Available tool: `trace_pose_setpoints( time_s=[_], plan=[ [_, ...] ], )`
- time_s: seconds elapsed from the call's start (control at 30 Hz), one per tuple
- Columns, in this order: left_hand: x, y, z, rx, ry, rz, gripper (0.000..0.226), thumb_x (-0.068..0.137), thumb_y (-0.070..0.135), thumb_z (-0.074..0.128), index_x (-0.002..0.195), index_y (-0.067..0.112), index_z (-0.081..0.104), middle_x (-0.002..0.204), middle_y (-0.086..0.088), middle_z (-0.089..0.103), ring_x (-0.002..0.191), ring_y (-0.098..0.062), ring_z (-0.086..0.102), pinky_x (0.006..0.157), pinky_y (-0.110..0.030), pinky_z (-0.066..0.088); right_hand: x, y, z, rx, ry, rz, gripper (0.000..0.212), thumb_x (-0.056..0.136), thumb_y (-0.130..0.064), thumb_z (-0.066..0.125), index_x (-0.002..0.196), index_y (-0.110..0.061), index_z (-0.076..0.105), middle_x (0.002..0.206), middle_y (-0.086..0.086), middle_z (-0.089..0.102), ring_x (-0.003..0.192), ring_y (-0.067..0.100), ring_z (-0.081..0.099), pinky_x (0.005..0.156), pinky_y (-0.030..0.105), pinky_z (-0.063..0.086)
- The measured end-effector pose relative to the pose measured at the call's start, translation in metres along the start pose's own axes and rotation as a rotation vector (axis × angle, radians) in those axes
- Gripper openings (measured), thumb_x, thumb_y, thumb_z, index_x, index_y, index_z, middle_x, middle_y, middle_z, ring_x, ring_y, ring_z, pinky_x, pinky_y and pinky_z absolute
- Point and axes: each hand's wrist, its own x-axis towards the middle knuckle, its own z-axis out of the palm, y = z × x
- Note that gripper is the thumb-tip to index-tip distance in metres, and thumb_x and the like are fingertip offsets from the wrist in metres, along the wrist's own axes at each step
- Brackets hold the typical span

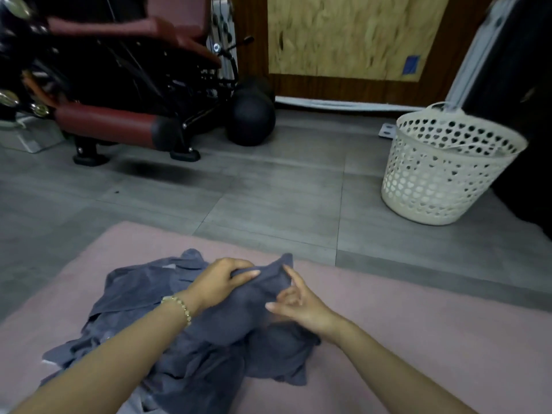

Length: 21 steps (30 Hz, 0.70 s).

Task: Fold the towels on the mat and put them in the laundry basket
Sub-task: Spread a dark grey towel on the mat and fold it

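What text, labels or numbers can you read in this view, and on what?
No text is readable.
Blue sticker on the plywood panel: too blurred to read.
Pale tag on the grey towels: too blurred to read.
Laundry basket: no lettering visible.

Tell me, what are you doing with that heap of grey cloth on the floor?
A person is working on a crumpled heap of grey towels on the pink mat. The left hand grips a bunch of cloth at the top, and the right hand touches it alongside, index finger stretched out. None looks folded yet. The white laundry basket stands on the floor to the right, off the mat.
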Motion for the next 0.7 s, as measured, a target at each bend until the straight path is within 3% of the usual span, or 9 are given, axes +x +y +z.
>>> trace_pose_setpoints(
  time_s=[0.07, 0.17, 0.23, 0.3, 0.4, 0.47, 0.53, 0.6, 0.7],
  plan=[
    [-0.003, 0.051, -0.016, -0.036, -0.012, 0.130, 0.056, 0.085, 0.063, 0.045, 0.073, 0.009, 0.056, 0.064, 0.001, 0.051, 0.064, -0.006, 0.043, 0.065, -0.035, 0.043, -0.026, -0.041, -0.018, -0.205, 0.076, -0.143, 0.094, 0.075, -0.027, 0.078, 0.140, -0.043, 0.012, 0.131, -0.003, 0.034, 0.122, 0.008, 0.037, 0.098, 0.012, 0.033],
    [-0.010, 0.127, -0.035, -0.068, -0.039, 0.262, 0.038, 0.094, 0.039, 0.051, 0.067, 0.013, 0.054, 0.063, 0.010, 0.046, 0.061, -0.002, 0.039, 0.060, -0.027, 0.037, -0.072, -0.096, -0.046, -0.376, 0.140, -0.345, 0.087, 0.072, -0.027, 0.081, 0.138, -0.040, 0.024, 0.142, -0.014, 0.020, 0.138, -0.001, 0.011, 0.107, 0.011, 0.014],
    [-0.015, 0.170, -0.043, -0.080, -0.028, 0.314, 0.033, 0.096, 0.027, 0.052, 0.064, 0.019, 0.055, 0.061, 0.013, 0.047, 0.060, 0.001, 0.040, 0.059, -0.022, 0.036, -0.105, -0.127, -0.066, -0.470, 0.141, -0.377, 0.061, 0.073, -0.029, 0.080, 0.125, -0.033, 0.049, 0.140, -0.005, 0.031, 0.136, -0.001, 0.022, 0.104, 0.008, 0.021],
    [-0.019, 0.206, -0.049, -0.091, 0.009, 0.363, 0.035, 0.097, 0.024, 0.050, 0.062, 0.024, 0.055, 0.057, 0.017, 0.050, 0.058, 0.005, 0.042, 0.059, -0.019, 0.036, -0.140, -0.149, -0.084, -0.470, 0.180, -0.393, 0.030, 0.078, -0.027, 0.076, 0.104, -0.016, 0.067, 0.113, -0.001, 0.058, 0.103, -0.001, 0.052, 0.087, 0.010, 0.039],
    [-0.025, 0.248, -0.050, -0.183, 0.077, 0.407, 0.041, 0.098, 0.022, 0.047, 0.057, 0.019, 0.047, 0.056, 0.015, 0.045, 0.056, 0.003, 0.040, 0.058, -0.017, 0.033, -0.191, -0.173, -0.102, -0.352, 0.351, -0.431, 0.020, 0.083, -0.028, 0.070, 0.087, -0.009, 0.070, 0.077, -0.005, 0.063, 0.069, 0.001, 0.054, 0.065, 0.020, 0.042],
    [-0.028, 0.271, -0.043, -0.326, 0.053, 0.409, 0.042, 0.097, 0.029, 0.046, 0.063, 0.004, 0.053, 0.066, 0.006, 0.049, 0.066, -0.003, 0.044, 0.066, -0.022, 0.040, -0.221, -0.186, -0.110, -0.304, 0.399, -0.478, 0.008, 0.084, -0.024, 0.069, 0.089, -0.018, 0.071, 0.077, -0.012, 0.067, 0.068, -0.003, 0.058, 0.064, 0.013, 0.044],
    [-0.030, 0.291, -0.035, -0.422, 0.027, 0.400, 0.050, 0.095, 0.039, 0.044, 0.083, -0.007, 0.063, 0.080, -0.004, 0.058, 0.079, -0.011, 0.051, 0.078, -0.036, 0.047, -0.246, -0.198, -0.119, -0.284, 0.388, -0.485, 0.017, 0.084, -0.022, 0.070, 0.102, -0.023, 0.069, 0.092, -0.013, 0.072, 0.084, -0.006, 0.064, 0.072, 0.009, 0.046],
    [-0.032, 0.310, -0.028, -0.474, 0.017, 0.380, 0.049, 0.096, 0.041, 0.043, 0.098, -0.002, 0.067, 0.093, -0.006, 0.065, 0.088, -0.013, 0.056, 0.089, -0.043, 0.049, -0.267, -0.207, -0.130, -0.277, 0.379, -0.472, 0.026, 0.085, -0.023, 0.069, 0.111, -0.023, 0.068, 0.105, -0.011, 0.071, 0.099, -0.001, 0.064, 0.083, 0.012, 0.048],
    [-0.035, 0.336, -0.018, -0.576, 0.049, 0.360, 0.041, 0.097, 0.038, 0.043, 0.100, 0.007, 0.070, 0.100, -0.002, 0.070, 0.093, -0.009, 0.060, 0.093, -0.032, 0.048, -0.291, -0.213, -0.148, -0.255, 0.447, -0.443, 0.023, 0.083, -0.028, 0.070, 0.106, -0.023, 0.071, 0.105, -0.010, 0.072, 0.099, 0.005, 0.065, 0.087, 0.019, 0.050]
  ],
)
